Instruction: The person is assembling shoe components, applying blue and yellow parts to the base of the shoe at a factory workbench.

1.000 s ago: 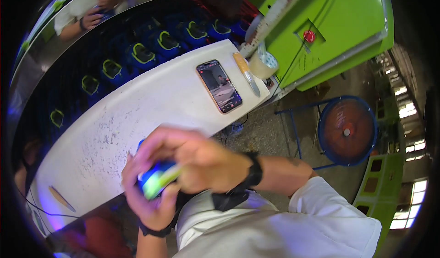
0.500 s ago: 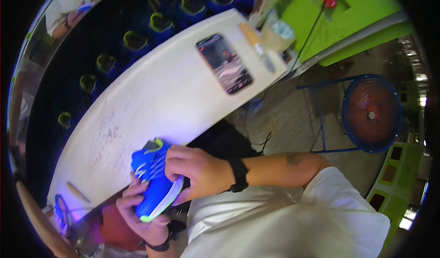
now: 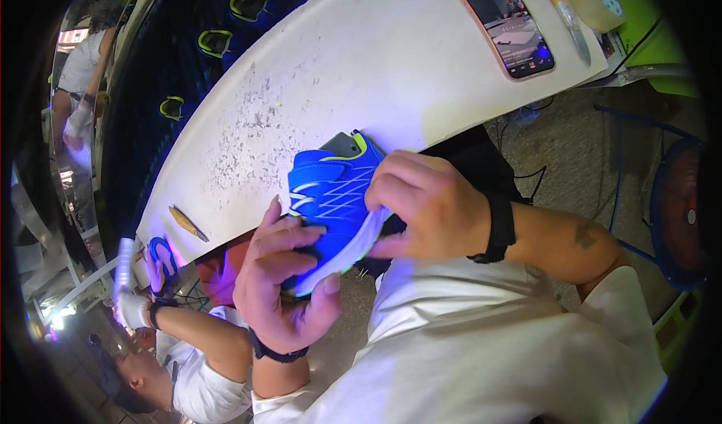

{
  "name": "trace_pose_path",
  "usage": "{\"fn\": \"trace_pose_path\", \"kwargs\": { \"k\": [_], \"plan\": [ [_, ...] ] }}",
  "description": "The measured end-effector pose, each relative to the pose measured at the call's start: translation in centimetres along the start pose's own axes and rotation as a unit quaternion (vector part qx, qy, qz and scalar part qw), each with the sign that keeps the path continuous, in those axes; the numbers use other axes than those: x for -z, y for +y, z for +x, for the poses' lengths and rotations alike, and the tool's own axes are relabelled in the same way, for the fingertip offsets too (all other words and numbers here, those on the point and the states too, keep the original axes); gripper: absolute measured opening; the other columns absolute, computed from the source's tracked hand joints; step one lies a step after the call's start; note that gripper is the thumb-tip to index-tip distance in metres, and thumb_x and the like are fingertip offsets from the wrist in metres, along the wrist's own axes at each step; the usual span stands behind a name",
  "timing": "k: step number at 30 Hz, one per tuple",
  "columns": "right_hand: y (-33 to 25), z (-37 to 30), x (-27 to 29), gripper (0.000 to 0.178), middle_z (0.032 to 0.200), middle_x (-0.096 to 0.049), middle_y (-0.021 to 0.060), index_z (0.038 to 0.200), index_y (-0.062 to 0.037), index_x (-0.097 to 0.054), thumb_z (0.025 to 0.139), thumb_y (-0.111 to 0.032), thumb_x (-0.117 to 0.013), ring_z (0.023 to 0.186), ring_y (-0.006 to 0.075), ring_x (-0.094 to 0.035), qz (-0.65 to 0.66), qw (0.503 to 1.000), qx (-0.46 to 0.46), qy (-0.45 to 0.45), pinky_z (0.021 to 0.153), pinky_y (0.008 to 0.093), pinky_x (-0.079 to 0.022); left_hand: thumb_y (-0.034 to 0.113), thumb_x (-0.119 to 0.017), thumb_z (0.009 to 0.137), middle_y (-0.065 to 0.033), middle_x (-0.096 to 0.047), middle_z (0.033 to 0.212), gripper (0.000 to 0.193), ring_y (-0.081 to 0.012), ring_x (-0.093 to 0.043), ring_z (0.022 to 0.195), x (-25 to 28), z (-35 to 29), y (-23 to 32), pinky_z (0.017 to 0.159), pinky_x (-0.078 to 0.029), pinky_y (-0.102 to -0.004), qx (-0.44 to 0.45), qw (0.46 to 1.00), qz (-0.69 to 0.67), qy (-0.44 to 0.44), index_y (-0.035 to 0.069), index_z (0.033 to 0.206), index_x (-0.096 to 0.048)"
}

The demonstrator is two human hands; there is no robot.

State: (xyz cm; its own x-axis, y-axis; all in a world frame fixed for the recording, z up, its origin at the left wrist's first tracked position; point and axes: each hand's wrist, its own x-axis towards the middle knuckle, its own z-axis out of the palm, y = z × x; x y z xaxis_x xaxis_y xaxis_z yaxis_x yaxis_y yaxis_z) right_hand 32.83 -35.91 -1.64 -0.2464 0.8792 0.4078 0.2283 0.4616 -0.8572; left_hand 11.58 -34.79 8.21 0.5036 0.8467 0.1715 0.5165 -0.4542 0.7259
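Observation:
A blue sneaker [image 3: 331, 187] with white crossed lines, a lime-trimmed collar and a white sole edge is held up at the near edge of the table. A dark grey form fills its opening. My left hand [image 3: 282, 277] is closed around the toe end, fingers over the upper and thumb by the sole. My right hand [image 3: 432, 206] is closed at the side of the shoe, its fingers and thumb gripping along the white sole edge. The palm side of that grip is hidden.
On the white table [image 3: 338, 55] lie a phone [image 3: 511, 33], a wooden-handled knife [image 3: 564, 14], a tape roll [image 3: 596, 1] and a small pointed tool [image 3: 188, 224]. Blue shoes [image 3: 214, 44] line the far side. A co-worker [image 3: 203, 356] sits lower left; a fan [image 3: 684, 206] stands right.
The view has shifted, so the sneaker and both hands appear higher and further right. The co-worker has come into view at lower left. Both hands still hold the sneaker.

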Motion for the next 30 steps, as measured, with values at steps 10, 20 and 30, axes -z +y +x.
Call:
{"fn": "trace_pose_path", "kwargs": {
  "k": [10, 20, 30],
  "plan": [
    [1.6, 2.0, -1.4, 0.041, 0.088, -0.053, 0.0075, 0.087, -0.008, -0.055, 0.058, -0.012, -0.084, 0.083, 0.0302, -0.057, 0.016, 0.998, 0.054, -0.002, 0.072, 0.0407, -0.046, 0.034, -0.093, 0.06, -0.0192, -0.073, 0.097, 0.053, -0.0371, -0.07, 0.098, 2.4, 0.8, -2.3, 0.089, -0.057, -0.0459, -0.054, 0.988, 0.137, -0.048, -0.001, 0.085, -0.063],
    [0.6, 5.2, -3.5, 0.039, 0.083, -0.051, 0.0082, 0.086, -0.0076, -0.054, 0.064, -0.019, -0.084, 0.078, 0.0285, -0.057, -0.102, 0.991, 0.035, -0.08, 0.067, 0.0392, -0.047, 0.024, -0.082, 0.077, -0.0062, -0.056, 0.092, 0.054, -0.0126, -0.054, 0.084, 4.1, -0.3, -8.7, 0.074, -0.047, -0.0276, 0.33, 0.929, -0.128, -0.108, 0.004, 0.11, -0.044],
    [-1.5, 11.0, 3.4, 0.051, 0.117, -0.064, 0.0125, 0.121, 0.0011, -0.058, 0.102, -0.046, -0.052, 0.106, 0.0173, -0.063, 0.377, 0.908, -0.176, 0.044, 0.093, 0.0312, -0.052, 0.025, -0.091, 0.062, -0.0185, -0.054, 0.13, 0.11, -0.0323, -0.056, 0.122, -1.2, 4.9, -5.7, 0.104, -0.045, -0.0412, 0.003, 0.982, -0.157, 0.109, 0.007, 0.151, -0.028]
  ]
}}
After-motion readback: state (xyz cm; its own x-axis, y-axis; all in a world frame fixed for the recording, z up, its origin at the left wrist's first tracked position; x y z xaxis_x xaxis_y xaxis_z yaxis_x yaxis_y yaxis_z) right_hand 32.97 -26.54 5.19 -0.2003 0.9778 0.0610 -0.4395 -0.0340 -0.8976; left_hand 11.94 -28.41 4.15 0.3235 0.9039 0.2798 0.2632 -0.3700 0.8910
